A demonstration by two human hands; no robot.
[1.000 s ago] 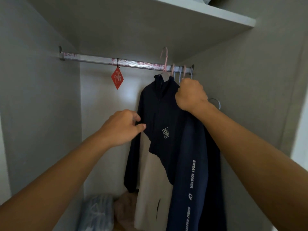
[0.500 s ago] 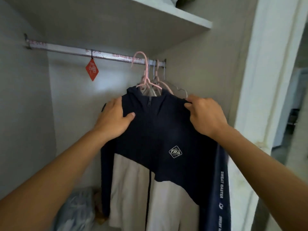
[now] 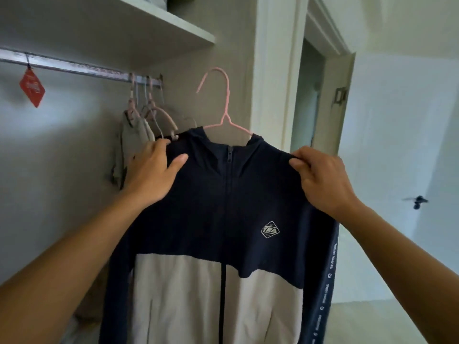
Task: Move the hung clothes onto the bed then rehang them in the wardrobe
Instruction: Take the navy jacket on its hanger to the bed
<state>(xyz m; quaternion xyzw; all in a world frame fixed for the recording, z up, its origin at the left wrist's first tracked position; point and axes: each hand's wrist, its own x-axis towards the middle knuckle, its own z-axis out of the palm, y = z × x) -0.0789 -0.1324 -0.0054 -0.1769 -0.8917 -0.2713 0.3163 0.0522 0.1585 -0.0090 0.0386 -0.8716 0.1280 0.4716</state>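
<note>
A navy and cream zip jacket (image 3: 213, 219) hangs on a pink hanger (image 3: 224, 108) that is off the rail and held in the air in front of the wardrobe's right side. My left hand (image 3: 151, 170) grips the jacket's left shoulder, thumb on the front. My right hand (image 3: 323, 180) pinches its right shoulder. A grey garment (image 3: 134, 142) and several empty hangers (image 3: 154, 112) stay on the wardrobe rail (image 3: 74, 67) behind my left hand.
A red diamond tag (image 3: 32, 86) dangles from the rail at left. A shelf (image 3: 173, 23) runs above the rail. The wardrobe's white side frame (image 3: 278, 70) stands behind the jacket, and a doorway with an open door (image 3: 330, 100) lies to the right.
The jacket on its pink hanger has come off the rail and moved right, out of the wardrobe. Both hands moved from beside it to gripping its shoulders. The view has swung right.
</note>
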